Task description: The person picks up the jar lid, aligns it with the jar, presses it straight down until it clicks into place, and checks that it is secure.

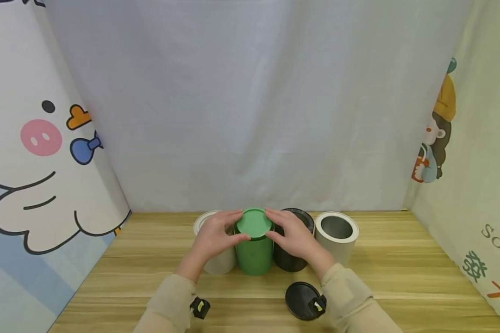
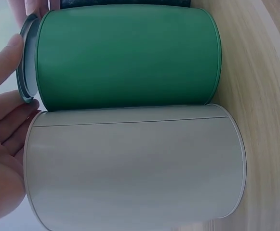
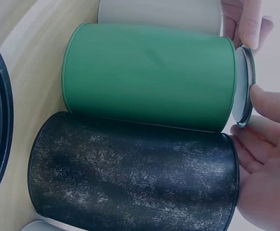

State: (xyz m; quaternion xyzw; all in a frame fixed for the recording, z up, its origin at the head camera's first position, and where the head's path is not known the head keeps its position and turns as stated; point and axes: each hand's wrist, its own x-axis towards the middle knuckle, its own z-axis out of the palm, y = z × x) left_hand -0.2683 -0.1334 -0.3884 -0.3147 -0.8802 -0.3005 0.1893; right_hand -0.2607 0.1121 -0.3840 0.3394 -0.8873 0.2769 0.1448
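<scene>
A green round lid (image 1: 254,223) sits at the mouth of an upright green can (image 1: 255,258). My left hand (image 1: 215,235) holds the lid's left edge between thumb and fingers, while my right hand (image 1: 295,235) holds its right edge the same way. In the left wrist view, a gap shows between the lid (image 2: 28,57) and the can's rim, so the lid is not pressed flush. Close against the green can stand a light grey can (image 2: 135,168) on the left and a black can (image 3: 135,168) on the right. Each hand is partly above its neighbouring can.
At the right end of the row stands a white can (image 1: 336,245) with its top open. A black round lid (image 1: 302,299) lies flat on the wooden table (image 1: 400,277) in front of the cans. A grey-white cloth (image 1: 258,115) hangs behind.
</scene>
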